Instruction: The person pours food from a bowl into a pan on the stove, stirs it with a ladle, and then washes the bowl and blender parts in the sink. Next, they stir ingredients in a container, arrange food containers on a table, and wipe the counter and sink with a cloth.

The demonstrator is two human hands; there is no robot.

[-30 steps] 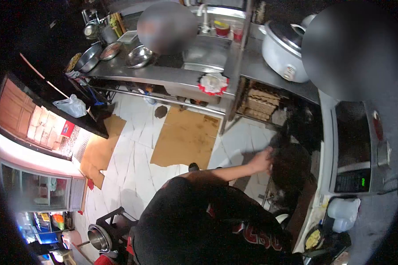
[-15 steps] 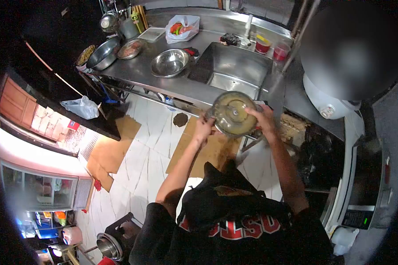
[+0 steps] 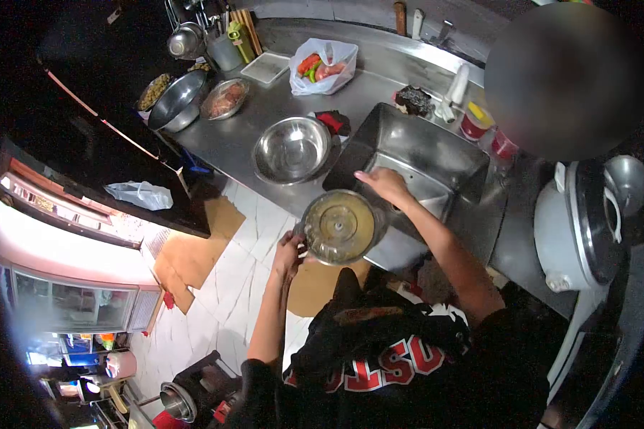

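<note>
A clear food processor bowl (image 3: 350, 247) with a round central hub and yellowish contents hangs in front of the counter's edge. My left hand (image 3: 290, 254) is wrapped round its handle at the left side. My right hand (image 3: 386, 184) is off the bowl, over the near part of the steel sink (image 3: 418, 146), with a finger or thumb stretched out to the left; its other fingers are partly hidden. Just beyond the bowl, a wide steel mixing bowl (image 3: 292, 151) stands on the counter, with a red and black cloth (image 3: 333, 123) behind it.
A plastic bag of peppers (image 3: 323, 68), a covered bowl of meat (image 3: 226, 99) and a large steel basin (image 3: 177, 100) stand along the counter. A white cooker (image 3: 569, 229) is at the right. Red-filled tubs (image 3: 476, 125) stand behind the sink.
My right hand has let go of the food processor bowl and moved up and left over the sink. My left hand has carried the bowl left and down, closer to the mixing bowl. The view has shifted.
</note>
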